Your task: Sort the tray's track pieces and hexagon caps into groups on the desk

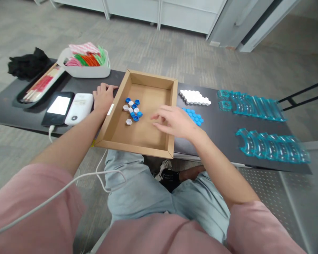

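Observation:
A shallow cardboard tray (140,152) lies across the dark table near my lap. Inside it, toward the left, is a loose group of small blue and white hexagonal pieces (134,110). My right hand (169,120) hovers over the tray's right part, thumb and fingers apart, with nothing visible between them. My left hand (104,97) rests on the table against the tray's left side, fingers stretched out. Right of the tray, white hexagonal pieces (194,97) sit packed together in a patch. Nearer to me is a similar patch of blue hexagonal pieces (194,116), partly behind my right hand.
Teal transparent plastic parts (258,106) stand in two rows on the right of the table (217,141). At left are a phone (58,107), a white device (79,108), a black tray (41,84), a white basket (91,71) and black cloth (29,65). A white cable (58,194) crosses my left arm.

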`<state>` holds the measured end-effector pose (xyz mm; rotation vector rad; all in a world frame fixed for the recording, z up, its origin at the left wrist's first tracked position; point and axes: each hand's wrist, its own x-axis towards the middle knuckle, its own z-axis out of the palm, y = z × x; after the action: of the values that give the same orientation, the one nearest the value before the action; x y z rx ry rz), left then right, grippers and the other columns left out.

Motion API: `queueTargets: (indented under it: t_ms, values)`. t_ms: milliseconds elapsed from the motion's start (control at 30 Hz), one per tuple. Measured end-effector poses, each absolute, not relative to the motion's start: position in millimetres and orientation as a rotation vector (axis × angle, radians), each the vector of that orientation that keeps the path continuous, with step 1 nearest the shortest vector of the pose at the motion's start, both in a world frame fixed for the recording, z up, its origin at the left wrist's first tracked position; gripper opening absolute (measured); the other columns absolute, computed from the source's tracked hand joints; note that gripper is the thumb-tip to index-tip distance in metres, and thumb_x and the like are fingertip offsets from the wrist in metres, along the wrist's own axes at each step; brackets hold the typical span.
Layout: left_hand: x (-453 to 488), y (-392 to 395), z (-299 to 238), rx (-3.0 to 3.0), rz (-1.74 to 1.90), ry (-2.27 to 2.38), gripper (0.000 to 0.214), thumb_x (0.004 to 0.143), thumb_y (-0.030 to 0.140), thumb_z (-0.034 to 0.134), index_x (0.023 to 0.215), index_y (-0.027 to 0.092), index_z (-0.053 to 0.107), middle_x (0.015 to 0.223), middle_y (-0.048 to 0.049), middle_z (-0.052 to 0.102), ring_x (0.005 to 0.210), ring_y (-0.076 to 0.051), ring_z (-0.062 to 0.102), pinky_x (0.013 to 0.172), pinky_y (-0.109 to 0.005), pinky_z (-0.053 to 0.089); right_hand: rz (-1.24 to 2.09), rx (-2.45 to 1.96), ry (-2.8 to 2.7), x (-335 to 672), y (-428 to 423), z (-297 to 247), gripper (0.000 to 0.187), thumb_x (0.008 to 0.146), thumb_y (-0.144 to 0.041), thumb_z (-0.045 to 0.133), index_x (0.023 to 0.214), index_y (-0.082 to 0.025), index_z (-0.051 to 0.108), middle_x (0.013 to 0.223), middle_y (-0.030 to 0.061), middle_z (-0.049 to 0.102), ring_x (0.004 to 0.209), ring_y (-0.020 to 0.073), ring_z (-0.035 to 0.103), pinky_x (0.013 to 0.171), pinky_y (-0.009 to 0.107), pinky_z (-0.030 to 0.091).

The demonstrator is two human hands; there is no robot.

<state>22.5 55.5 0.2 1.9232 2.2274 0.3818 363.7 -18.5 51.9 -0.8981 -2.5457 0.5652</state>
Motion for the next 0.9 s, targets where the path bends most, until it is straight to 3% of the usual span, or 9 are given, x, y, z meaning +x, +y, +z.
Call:
queueTargets:
  t_ms: [133, 333, 467, 567, 633, 767, 900]
  values:
    - [21.5, 54.7, -0.1, 1.922, 0.395, 2.212, 0.061, 0.116, 0.036, 0.039, 0.169, 0.016, 0.062, 0.166, -0.0275, 0.051, 0.148, -0.042, 0.045, 0.121, -0.059, 0.031, 0.346, -1.049, -2.823, 289.1, 4.2, 47.7, 0.017, 0.108, -0.034, 0.075, 0.116, -0.021, 0.081, 0.124, 0.0109, 0.082, 0.106, 0.0286, 0.075, 0.077, 0.037, 0.047]
    - [20.4, 56.2, -2.0, 1.927, 0.387, 2.217, 0.062, 0.116, 0.037, 0.037, 0.169, 0.019, 0.063, 0.166, -0.0258, 0.051, 0.150, -0.044, 0.045, 0.120, -0.058, 0.032, 0.213, -1.065, -2.969, 262.7, 13.2, 38.1, 0.015, 0.106, -0.022, 0.072, 0.117, -0.020, 0.082, 0.128, 0.0128, 0.081, 0.101, 0.0277, 0.075, 0.068, 0.037, 0.040]
    - [19.5, 57.4, -4.5, 1.926, 0.409, 2.213, 0.063, 0.117, 0.038, 0.036, 0.169, 0.017, 0.063, 0.166, -0.0279, 0.051, 0.150, -0.045, 0.044, 0.122, -0.059, 0.031, 0.360, -0.985, -2.873, 274.2, 9.9, 44.1, 0.012, 0.105, -0.025, 0.072, 0.114, -0.021, 0.079, 0.128, 0.0103, 0.079, 0.103, 0.0262, 0.073, 0.073, 0.035, 0.042]
    - [19.4, 57.3, -4.5, 1.927, 0.405, 2.216, 0.063, 0.117, 0.040, 0.036, 0.169, 0.016, 0.063, 0.166, -0.0282, 0.051, 0.150, -0.045, 0.044, 0.123, -0.060, 0.032, 0.602, -0.863, -2.691, 297.4, 10.6, 52.8, 0.009, 0.104, -0.026, 0.072, 0.111, -0.021, 0.074, 0.115, 0.0068, 0.079, 0.097, 0.0230, 0.070, 0.081, 0.034, 0.047]
    - [20.0, 56.9, -3.4, 1.932, 0.398, 2.215, 0.064, 0.116, 0.040, 0.035, 0.168, 0.016, 0.062, 0.166, -0.0286, 0.051, 0.149, -0.046, 0.044, 0.123, -0.061, 0.032, 0.788, -0.770, -2.590, 322.4, 13.2, 58.5, 0.009, 0.104, -0.031, 0.073, 0.107, -0.022, 0.072, 0.100, 0.0029, 0.077, 0.088, 0.0202, 0.069, 0.081, 0.033, 0.050]
    - [22.9, 55.7, -0.4, 1.918, 0.368, 2.241, 0.064, 0.114, 0.040, 0.036, 0.168, 0.016, 0.063, 0.165, -0.0274, 0.051, 0.150, -0.046, 0.044, 0.126, -0.061, 0.033, 0.995, -0.802, -2.351, 392.4, 21.0, 63.7, 0.030, 0.101, -0.053, 0.082, 0.101, -0.024, 0.071, 0.083, -0.0003, 0.073, 0.077, 0.0182, 0.068, 0.075, 0.032, 0.053]
    - [26.8, 54.7, 3.2, 1.899, 0.345, 2.264, 0.063, 0.113, 0.038, 0.038, 0.168, 0.017, 0.062, 0.166, -0.0274, 0.050, 0.151, -0.045, 0.044, 0.128, -0.060, 0.032, 1.038, -0.974, -2.025, 470.1, 29.8, 53.0, 0.052, 0.091, -0.072, 0.091, 0.099, -0.026, 0.069, 0.093, 0.0034, 0.079, 0.079, 0.0195, 0.070, 0.076, 0.036, 0.059]
